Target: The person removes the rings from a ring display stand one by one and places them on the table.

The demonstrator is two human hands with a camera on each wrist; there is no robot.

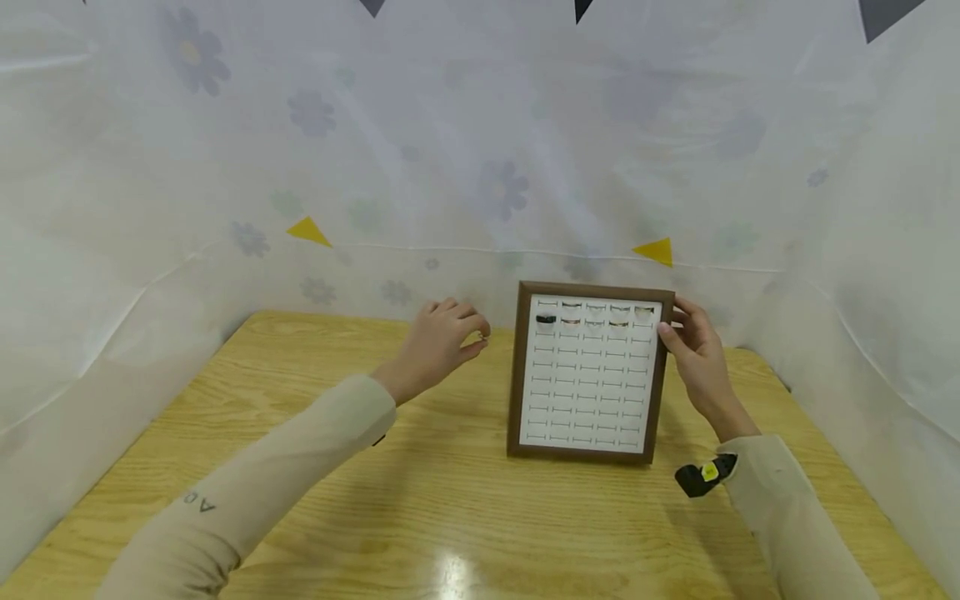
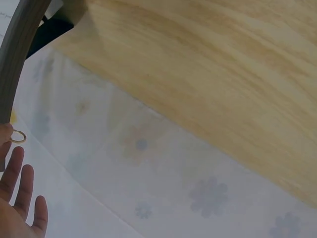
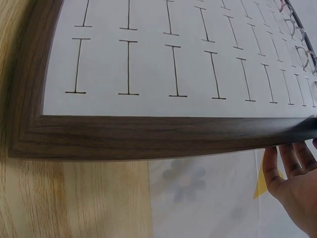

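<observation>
While right hand (image 1: 693, 350) grips frame (image 1: 517, 375) edge, left hand (image 1: 442, 342) pinches ring (image 2: 18, 136).

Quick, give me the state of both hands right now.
Left hand: pinches a small ring between fingertips.
Right hand: grips the right edge of the ring display tray.

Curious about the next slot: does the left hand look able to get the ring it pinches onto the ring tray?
Probably yes: the left hand hovers just beside the ring tray, nothing lying between.
</observation>
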